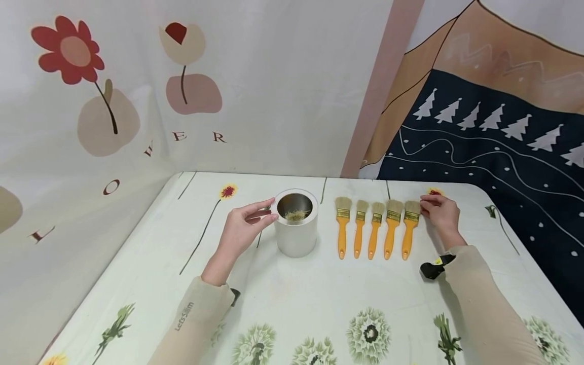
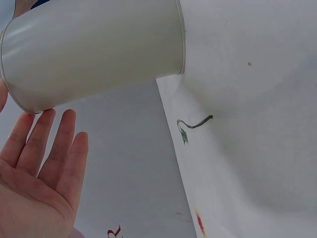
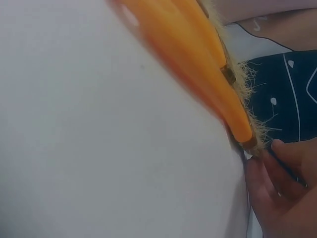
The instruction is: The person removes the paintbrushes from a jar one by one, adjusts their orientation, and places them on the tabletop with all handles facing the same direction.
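Observation:
A white cylindrical canister (image 1: 296,238) stands upright on the table, with a dark inner wall and a yellowish-green bristly tuft (image 1: 295,215) inside. My left hand (image 1: 242,230) touches the left side of its rim with extended fingers; in the left wrist view the fingertips (image 2: 45,114) meet the canister's wall. To the right, several paintbrushes with orange handles and pale bristles lie in a row. The fingertips of my right hand (image 1: 441,215) touch the bristle edge of the rightmost paintbrush (image 1: 408,230). In the right wrist view, they are at the bristle end (image 3: 257,148).
The row runs from the leftmost paintbrush (image 1: 342,228) through smaller ones to wider ones. A flower-printed white cloth (image 1: 274,294) covers the table. Printed curtains (image 1: 283,91) hang behind it. A black device (image 1: 431,269) sits at my right wrist.

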`<state>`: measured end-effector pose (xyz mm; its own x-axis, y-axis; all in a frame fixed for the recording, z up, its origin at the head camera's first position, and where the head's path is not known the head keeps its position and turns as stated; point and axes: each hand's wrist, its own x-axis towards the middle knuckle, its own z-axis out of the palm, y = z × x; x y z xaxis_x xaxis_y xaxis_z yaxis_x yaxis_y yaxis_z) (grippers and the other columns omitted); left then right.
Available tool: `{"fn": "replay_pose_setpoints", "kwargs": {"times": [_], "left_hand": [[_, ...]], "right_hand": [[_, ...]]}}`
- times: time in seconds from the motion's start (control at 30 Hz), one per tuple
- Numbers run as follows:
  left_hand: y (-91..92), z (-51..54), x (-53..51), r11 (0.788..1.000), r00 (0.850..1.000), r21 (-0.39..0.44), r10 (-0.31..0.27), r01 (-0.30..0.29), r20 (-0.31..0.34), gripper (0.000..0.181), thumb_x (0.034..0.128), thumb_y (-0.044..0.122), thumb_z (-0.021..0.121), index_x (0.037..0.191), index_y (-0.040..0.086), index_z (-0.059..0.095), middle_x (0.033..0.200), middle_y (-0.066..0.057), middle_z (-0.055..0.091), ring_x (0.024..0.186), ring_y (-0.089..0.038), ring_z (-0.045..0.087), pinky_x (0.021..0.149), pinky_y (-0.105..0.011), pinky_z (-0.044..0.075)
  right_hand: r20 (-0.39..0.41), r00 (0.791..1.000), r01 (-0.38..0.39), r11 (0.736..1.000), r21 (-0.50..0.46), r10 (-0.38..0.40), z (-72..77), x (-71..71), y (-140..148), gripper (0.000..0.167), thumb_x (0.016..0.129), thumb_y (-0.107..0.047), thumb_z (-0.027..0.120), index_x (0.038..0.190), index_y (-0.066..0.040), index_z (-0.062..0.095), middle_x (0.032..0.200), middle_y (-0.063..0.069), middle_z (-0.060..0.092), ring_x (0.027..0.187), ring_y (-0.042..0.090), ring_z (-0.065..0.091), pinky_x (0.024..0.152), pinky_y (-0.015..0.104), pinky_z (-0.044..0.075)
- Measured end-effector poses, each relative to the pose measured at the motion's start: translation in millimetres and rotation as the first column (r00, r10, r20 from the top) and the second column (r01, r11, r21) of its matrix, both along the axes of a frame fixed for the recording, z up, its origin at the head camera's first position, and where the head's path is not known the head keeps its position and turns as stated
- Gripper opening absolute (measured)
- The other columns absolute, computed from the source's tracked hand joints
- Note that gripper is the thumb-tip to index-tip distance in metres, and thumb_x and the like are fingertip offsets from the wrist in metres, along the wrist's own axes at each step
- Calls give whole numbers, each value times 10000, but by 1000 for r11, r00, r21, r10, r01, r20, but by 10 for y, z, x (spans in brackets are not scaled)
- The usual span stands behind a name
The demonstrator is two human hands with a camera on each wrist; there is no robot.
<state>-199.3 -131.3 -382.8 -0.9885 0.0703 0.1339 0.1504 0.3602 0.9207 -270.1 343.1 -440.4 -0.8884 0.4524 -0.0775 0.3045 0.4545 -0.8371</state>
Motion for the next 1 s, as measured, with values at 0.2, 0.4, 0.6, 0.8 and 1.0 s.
{"fn": "replay_pose_setpoints", "kwargs": {"times": [0.2,0.4,0.6,0.8,1.0], "left_hand": [[6,6,3,1000,1000,-4,4,-4,4,434,861,276,797,1278,205,701,1264,-71,708,1137,-234,692,1007,-393,568],[7,11,2,1000,1000,2,4,-4,4,435,861,273,797,1279,200,701,1283,-68,699,1145,-239,689,1020,-409,559],[5,5,0,1000,1000,5,3,-3,10,434,862,273,796,1280,204,700,1279,-67,701,1142,-234,690,1007,-388,567],[5,2,0,1000,1000,-3,5,-5,10,433,866,277,792,1283,207,698,1280,-66,700,1141,-233,690,1002,-380,570],[2,-1,2,1000,1000,4,2,-2,7,432,866,267,793,1282,199,699,1267,-72,707,1138,-234,692,994,-368,574]], "right_hand": [[-32,999,-5,999,46,7,60,40,-24,338,1016,-165,572,1320,-27,624,1285,143,608,736,-103,496,652,17,503],[-75,997,-11,997,79,17,138,93,-59,363,1018,-208,569,1327,-23,614,1314,172,608,756,-133,465,676,-21,447],[-100,995,-22,998,52,27,205,108,-116,374,1015,-240,581,1329,-39,615,1289,138,625,780,-154,492,723,7,476],[-104,994,-36,999,26,39,266,124,-194,378,1009,-257,594,1326,-52,620,1174,-2,658,812,-151,505,784,52,493],[-106,993,-54,998,14,55,303,152,-284,380,1012,-272,591,1325,-59,620,1187,3,656,837,-130,509,803,63,488]]}}
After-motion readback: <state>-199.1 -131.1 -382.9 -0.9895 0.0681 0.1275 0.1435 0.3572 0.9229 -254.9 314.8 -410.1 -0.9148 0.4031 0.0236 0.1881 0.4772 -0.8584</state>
